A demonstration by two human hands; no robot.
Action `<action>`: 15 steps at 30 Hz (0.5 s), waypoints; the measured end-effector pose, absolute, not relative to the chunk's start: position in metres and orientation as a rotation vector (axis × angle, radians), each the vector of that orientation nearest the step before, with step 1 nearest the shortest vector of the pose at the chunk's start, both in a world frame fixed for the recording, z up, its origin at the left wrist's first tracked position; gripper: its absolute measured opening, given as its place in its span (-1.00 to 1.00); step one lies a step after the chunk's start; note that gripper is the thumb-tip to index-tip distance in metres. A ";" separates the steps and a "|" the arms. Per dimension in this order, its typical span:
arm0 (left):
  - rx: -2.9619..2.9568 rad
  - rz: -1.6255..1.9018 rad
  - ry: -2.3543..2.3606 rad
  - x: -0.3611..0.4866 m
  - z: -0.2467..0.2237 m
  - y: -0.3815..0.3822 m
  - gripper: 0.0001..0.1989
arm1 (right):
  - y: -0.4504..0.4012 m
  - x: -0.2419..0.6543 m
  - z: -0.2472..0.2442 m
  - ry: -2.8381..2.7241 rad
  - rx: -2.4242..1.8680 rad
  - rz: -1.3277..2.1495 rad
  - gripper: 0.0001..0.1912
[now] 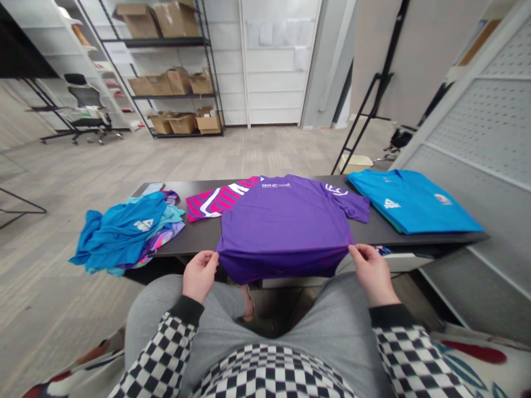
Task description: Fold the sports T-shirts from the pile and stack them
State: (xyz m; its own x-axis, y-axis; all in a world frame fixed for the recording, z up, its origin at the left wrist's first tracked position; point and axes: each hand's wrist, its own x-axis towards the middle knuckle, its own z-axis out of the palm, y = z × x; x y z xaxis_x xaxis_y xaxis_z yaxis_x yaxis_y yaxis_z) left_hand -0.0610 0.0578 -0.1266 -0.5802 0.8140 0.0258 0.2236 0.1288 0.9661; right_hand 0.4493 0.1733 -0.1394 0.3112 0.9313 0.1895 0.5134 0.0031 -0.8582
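Note:
A purple T-shirt point(286, 221) lies spread across the dark table point(194, 237), its collar at the far side and its lower part hanging over the near edge. One sleeve, on the left, has a pink and white pattern; the right sleeve is purple with a white print. My left hand point(201, 275) pinches the shirt's near left side. Opposite it, my right hand point(373, 275) pinches the near right side. The fabric between them sags in a fold below the table edge.
A rumpled heap of blue and multicoloured shirts point(120, 229) lies at the table's left end. Flat blue shirts point(418, 204) are stacked at the right. Behind are a shelf with cardboard boxes point(178, 83), an office chair point(87, 105) and a black stand; a grey panel borders the right side.

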 end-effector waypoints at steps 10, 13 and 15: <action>0.953 1.288 2.036 -0.063 -0.123 0.054 -0.34 | 0.175 0.451 -0.145 -1.292 -1.640 0.593 -0.38; 1.074 1.202 2.200 -0.064 -0.114 0.055 -0.41 | 0.175 0.450 -0.142 -1.289 -1.666 0.575 -0.37; 1.091 1.197 2.233 -0.066 -0.109 0.057 -0.44 | 0.175 0.450 -0.141 -1.300 -1.674 0.566 -0.38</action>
